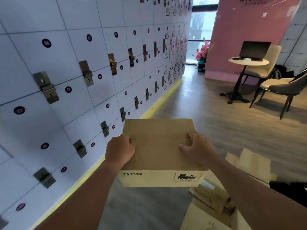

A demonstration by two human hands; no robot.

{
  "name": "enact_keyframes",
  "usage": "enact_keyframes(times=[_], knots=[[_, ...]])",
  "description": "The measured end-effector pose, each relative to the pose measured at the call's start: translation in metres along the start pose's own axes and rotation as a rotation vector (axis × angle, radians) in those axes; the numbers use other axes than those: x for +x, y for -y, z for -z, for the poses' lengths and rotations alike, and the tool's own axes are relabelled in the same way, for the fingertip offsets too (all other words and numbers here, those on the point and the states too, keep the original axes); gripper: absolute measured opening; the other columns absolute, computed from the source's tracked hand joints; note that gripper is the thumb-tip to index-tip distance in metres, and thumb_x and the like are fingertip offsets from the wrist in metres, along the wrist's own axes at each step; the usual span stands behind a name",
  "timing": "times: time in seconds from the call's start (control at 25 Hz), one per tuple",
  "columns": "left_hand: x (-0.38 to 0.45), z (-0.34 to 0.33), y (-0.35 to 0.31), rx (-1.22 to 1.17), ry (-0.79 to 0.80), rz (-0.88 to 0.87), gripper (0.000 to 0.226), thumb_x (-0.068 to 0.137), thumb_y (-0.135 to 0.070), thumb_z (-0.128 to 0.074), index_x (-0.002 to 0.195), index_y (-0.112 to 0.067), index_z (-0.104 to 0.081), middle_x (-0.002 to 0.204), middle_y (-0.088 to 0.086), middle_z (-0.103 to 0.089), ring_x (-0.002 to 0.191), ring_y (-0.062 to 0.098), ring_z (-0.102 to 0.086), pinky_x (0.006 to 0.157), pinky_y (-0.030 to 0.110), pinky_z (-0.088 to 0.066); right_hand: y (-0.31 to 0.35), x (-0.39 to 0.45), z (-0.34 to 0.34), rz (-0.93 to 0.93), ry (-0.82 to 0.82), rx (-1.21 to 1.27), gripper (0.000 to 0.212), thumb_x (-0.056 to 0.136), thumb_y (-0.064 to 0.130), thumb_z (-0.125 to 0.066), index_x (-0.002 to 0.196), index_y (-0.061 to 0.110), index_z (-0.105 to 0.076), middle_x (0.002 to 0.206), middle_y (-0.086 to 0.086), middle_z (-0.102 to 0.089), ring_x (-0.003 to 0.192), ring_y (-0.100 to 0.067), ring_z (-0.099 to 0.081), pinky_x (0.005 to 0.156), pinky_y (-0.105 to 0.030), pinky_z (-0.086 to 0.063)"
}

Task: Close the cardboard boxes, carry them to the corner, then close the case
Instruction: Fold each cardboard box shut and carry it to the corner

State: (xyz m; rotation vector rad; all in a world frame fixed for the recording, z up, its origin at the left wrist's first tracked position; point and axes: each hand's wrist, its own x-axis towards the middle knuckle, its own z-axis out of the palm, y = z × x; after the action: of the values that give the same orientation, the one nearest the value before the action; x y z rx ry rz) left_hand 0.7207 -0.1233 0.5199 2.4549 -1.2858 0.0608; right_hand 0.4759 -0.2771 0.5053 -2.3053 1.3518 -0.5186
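Box is plain brown cardboard, top flaps shut, a seam running across the lid. The near side is paler, with a PICO logo at left and a red-bordered UN label at right. We see it held off the floor, in front of us, beside the locker wall. Long axis looks to run left-right, printed side facing us, lid up and roughly level.

Left hand grip: fingers curled over the left top edge, clamped on the box. Right hand grip: thumb and fingers spread loosely on the lid at the right edge, curling over it, holding the box. More cardboard boxes sit open on the floor at lower right.
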Motion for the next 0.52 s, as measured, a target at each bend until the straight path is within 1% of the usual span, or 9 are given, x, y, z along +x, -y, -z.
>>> enact_keyframes(times=[0.04, 0.08, 0.16, 0.24, 0.36, 0.44, 0.52], knots=[[0.028, -0.003, 0.007, 0.000, -0.006, -0.022, 0.026, 0.097, -0.025, -0.050, 0.076, -0.013, -0.059, 0.065, -0.001, -0.057, 0.058, 0.013, -0.054, 0.052, 0.027, -0.037, 0.009, 0.022, -0.004, -0.007, -0.022, -0.009, 0.061, 0.078, 0.050, -0.073, 0.127, 0.014, -0.063, 0.112, -0.005, -0.062, 0.088, -0.021, -0.053, 0.077, -0.031, -0.042], [0.055, -0.004, 0.012, -0.003, -0.001, -0.046, 0.026, 0.097, -0.025, -0.050, 0.075, -0.012, -0.059, 0.064, -0.001, -0.056, 0.057, 0.013, -0.053, 0.052, 0.027, -0.037, 0.017, 0.042, -0.007, -0.020, -0.039, -0.023, 0.060, 0.078, 0.049, -0.074, 0.126, 0.014, -0.063, 0.111, -0.006, -0.064, 0.087, -0.021, -0.053, 0.076, -0.031, -0.041], [0.111, -0.006, 0.022, -0.023, 0.023, -0.088, 0.028, 0.097, -0.024, -0.051, 0.074, -0.012, -0.058, 0.063, 0.000, -0.057, 0.057, 0.016, -0.056, 0.055, 0.029, -0.045, 0.034, 0.087, -0.013, -0.067, -0.048, -0.043, 0.059, 0.077, 0.050, -0.073, 0.124, 0.015, -0.063, 0.113, -0.008, -0.065, 0.092, -0.025, -0.058, 0.078, -0.033, -0.044], [0.165, -0.006, 0.026, -0.014, 0.022, -0.135, 0.029, 0.098, -0.026, -0.051, 0.074, -0.012, -0.059, 0.063, 0.000, -0.057, 0.059, 0.017, -0.058, 0.059, 0.030, -0.047, 0.047, 0.131, -0.019, -0.114, -0.063, -0.030, 0.060, 0.076, 0.051, -0.073, 0.124, 0.016, -0.063, 0.115, -0.007, -0.065, 0.099, -0.026, -0.060, 0.081, -0.035, -0.046], [0.246, -0.016, 0.027, -0.014, 0.006, -0.189, 0.027, 0.097, -0.025, -0.052, 0.073, -0.013, -0.057, 0.061, -0.002, -0.054, 0.057, 0.015, -0.054, 0.060, 0.029, -0.043, 0.052, 0.195, -0.026, -0.151, -0.105, 0.012, 0.061, 0.075, 0.052, -0.074, 0.123, 0.017, -0.063, 0.116, -0.006, -0.064, 0.096, -0.023, -0.058, 0.079, -0.033, -0.044], [0.292, -0.030, 0.021, -0.019, -0.001, -0.221, 0.028, 0.097, -0.024, -0.053, 0.071, -0.013, -0.056, 0.060, -0.002, -0.053, 0.055, 0.013, -0.052, 0.060, 0.028, -0.042, 0.046, 0.236, -0.033, -0.171, -0.121, 0.015, 0.062, 0.075, 0.053, -0.074, 0.123, 0.016, -0.063, 0.116, -0.008, -0.064, 0.100, -0.026, -0.060, 0.082, -0.034, -0.045], [0.347, -0.051, 0.009, -0.017, -0.001, -0.245, 0.030, 0.096, -0.024, -0.052, 0.068, -0.013, -0.055, 0.058, -0.002, -0.053, 0.053, 0.010, -0.049, 0.055, 0.026, -0.039, 0.032, 0.287, -0.039, -0.192, -0.125, 0.016, 0.062, 0.076, 0.054, -0.074, 0.123, 0.015, -0.063, 0.116, -0.008, -0.064, 0.099, -0.026, -0.061, 0.082, -0.034, -0.046]])
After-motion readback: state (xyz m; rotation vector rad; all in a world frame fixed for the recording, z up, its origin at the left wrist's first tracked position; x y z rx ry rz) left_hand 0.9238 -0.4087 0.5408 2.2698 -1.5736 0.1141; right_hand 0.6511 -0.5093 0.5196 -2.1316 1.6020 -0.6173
